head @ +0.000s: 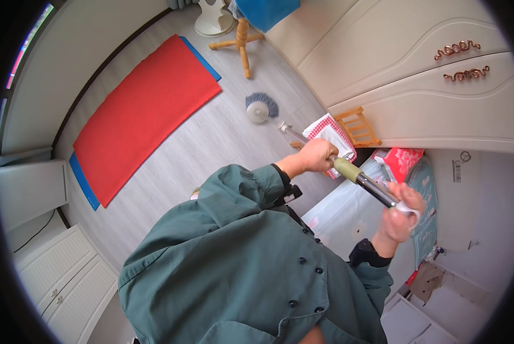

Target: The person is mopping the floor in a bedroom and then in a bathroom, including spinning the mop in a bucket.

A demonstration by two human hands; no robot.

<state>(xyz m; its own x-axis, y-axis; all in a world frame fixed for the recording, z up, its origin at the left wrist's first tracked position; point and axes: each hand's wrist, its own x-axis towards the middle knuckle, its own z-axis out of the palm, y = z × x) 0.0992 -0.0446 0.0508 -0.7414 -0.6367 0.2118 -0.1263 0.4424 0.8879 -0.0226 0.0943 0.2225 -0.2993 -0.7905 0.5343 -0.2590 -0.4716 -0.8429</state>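
A long-handled mop (349,170) with a silver pole and a green sleeve runs slantwise in front of my green coat. My left hand (319,155) is closed around the pole just below the green sleeve. At the pole's upper end, my right hand (401,215) grips around the white loop end; its fingers are slightly blurred. The round mop head (259,108), a white disc with a grey-blue fringe on its far side, is at the grey wood-look floor (188,142). Whether it presses on the floor, I cannot tell.
A red mat (149,116) overlies a blue one (201,58) at left. A wooden stand (242,47) is beyond the mop head. Beside the pole stands a wooden chair (358,127) with folded cloths (336,142). Wardrobe doors (412,103) and a bed (347,210) lie to the right.
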